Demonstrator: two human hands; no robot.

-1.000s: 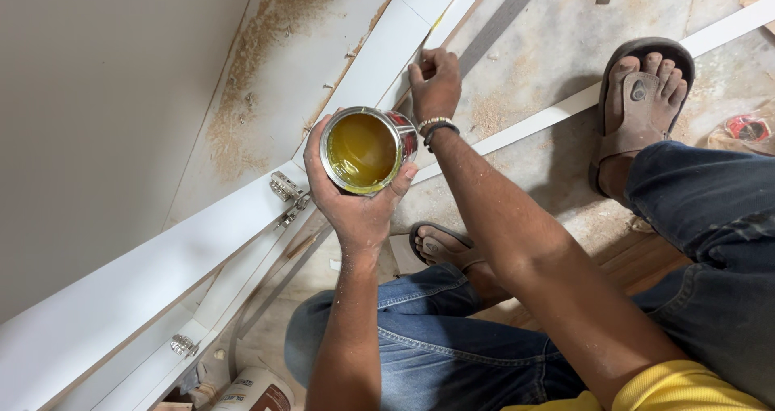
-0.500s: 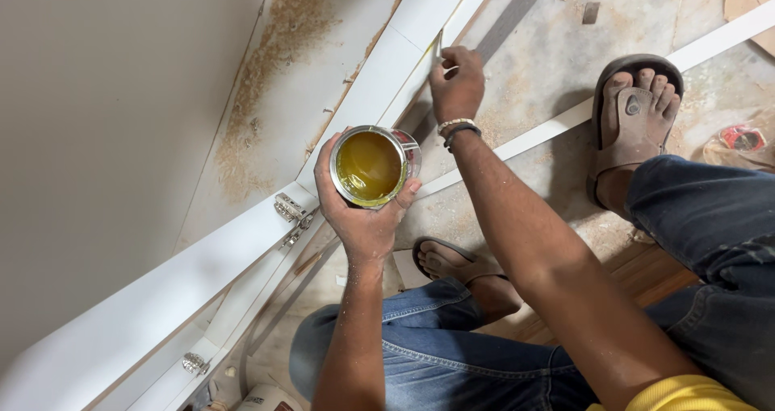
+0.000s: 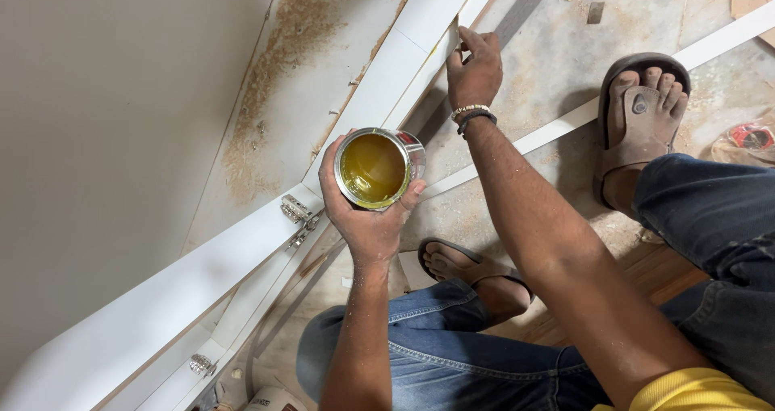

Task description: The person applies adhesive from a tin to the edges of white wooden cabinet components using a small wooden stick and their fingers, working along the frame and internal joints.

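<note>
**Open tin of yellow glue, held over the white panel**

Your left hand [image 3: 367, 217] cups the open tin [image 3: 378, 169], grip closed round it, mid-frame. At one o'clock your right hand [image 3: 475, 72] pinches something against the white panel's edge [image 3: 420, 64]; what it holds is hidden. Tilt the tin and glue could spill onto the hinge [image 3: 297, 213] at nine o'clock.

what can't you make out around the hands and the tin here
Head view:
- Right hand: fingers curl over the white panel edge, hiding whatever they hold.
- Tin: left hand covers its side and base.
- Round container: cut off by the bottom edge.
</note>
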